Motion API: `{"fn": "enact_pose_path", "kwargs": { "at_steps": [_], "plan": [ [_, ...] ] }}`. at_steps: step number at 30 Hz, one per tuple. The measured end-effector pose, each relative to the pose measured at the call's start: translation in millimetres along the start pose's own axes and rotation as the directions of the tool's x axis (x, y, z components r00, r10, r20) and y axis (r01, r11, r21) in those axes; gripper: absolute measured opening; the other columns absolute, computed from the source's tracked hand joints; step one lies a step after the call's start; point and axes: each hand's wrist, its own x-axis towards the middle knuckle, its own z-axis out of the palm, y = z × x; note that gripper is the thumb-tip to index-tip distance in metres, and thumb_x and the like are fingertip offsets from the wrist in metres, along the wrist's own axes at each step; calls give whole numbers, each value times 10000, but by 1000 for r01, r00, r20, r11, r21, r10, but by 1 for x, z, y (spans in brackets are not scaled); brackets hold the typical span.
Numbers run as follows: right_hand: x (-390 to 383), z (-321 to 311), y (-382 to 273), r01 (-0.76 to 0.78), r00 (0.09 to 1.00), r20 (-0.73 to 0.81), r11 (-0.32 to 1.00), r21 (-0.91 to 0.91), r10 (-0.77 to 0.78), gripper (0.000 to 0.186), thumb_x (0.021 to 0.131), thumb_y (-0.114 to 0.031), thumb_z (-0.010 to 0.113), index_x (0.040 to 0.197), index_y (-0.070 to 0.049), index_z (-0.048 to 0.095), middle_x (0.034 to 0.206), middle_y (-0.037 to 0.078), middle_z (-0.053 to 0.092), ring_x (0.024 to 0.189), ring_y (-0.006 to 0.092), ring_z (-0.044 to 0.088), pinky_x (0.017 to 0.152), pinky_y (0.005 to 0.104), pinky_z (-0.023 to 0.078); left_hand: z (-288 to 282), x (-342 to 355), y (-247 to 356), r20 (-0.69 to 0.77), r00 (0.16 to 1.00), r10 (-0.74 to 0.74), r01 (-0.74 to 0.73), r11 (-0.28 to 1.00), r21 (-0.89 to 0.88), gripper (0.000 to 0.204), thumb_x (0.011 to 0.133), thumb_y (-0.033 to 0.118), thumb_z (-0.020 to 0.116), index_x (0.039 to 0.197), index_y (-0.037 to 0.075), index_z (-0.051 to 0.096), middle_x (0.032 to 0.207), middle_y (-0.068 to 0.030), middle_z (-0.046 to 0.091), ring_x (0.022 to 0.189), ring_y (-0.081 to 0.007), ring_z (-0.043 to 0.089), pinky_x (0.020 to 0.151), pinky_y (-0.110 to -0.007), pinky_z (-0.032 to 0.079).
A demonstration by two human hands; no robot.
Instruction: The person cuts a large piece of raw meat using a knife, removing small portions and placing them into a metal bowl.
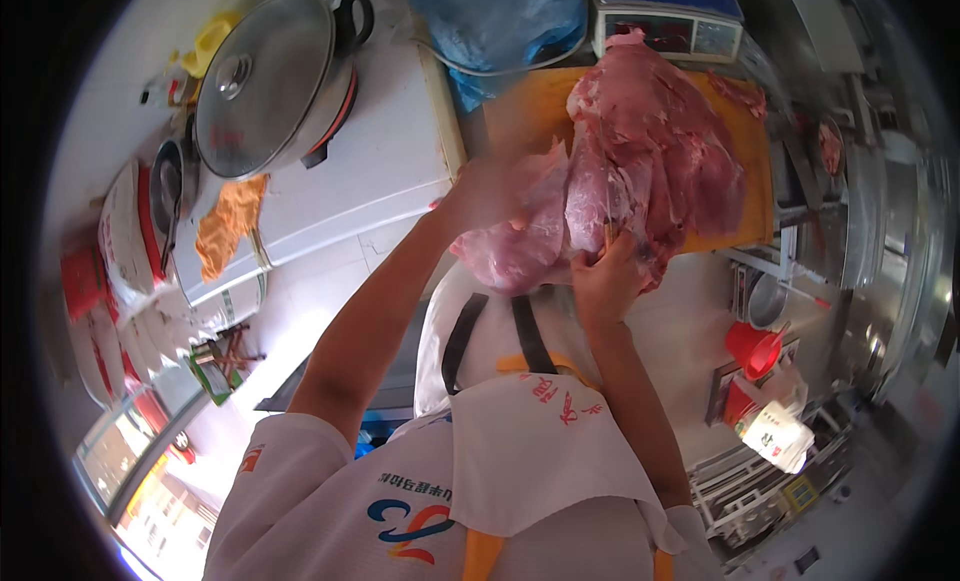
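A large slab of raw pink meat point(660, 141) lies over a wooden cutting board point(757, 181), and its left flap point(515, 256) hangs past the near edge. My left hand point(485, 193) is at that flap's upper left side, its fingers smeared by motion. At the near edge of the meat, my right hand point(608, 276) is closed, with its fingertips pressed against a fold. A thin, dark piece shows at those fingertips; whether it is a tool handle cannot be made out.
Behind the board stand a blue-topped white box with a dark panel point(665, 31) and a blue plastic bag point(500, 31). A glass-lidded pan point(265, 91) sits on the left counter near an orange cloth point(230, 226). A red bucket point(755, 351) is at right.
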Motion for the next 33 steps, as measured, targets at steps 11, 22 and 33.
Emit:
{"fn": "enact_pose_path", "kwargs": {
  "at_steps": [11,22,33],
  "plan": [
    [21,-26,10,-63,998,25,943,328,57,522,738,-148,822,1129,-42,493,810,163,652,796,447,691,752,553,545,8,-28,-8,-46,932,-361,353,927,-125,834,659,249,874,1404,-2,595,1217,-188,715,1120,-299,687,1005,-384,529],
    [-30,-45,-29,40,998,28,849,527,-65,350,1042,-294,644,1207,-14,513,934,252,677,901,492,670,767,585,493,4,-15,-11,171,979,-109,143,969,-203,1100,698,-46,803,1672,119,319,1606,-164,473,1370,-291,570,1113,-402,491],
    [-31,-15,-83,-174,972,177,977,122,151,316,1105,-304,501,1148,8,527,965,310,703,854,517,688,731,618,535,-10,6,-56,186,976,-113,180,903,-391,398,685,131,831,1015,-60,719,799,-93,712,669,-189,679,616,-321,543]
  ]
}}
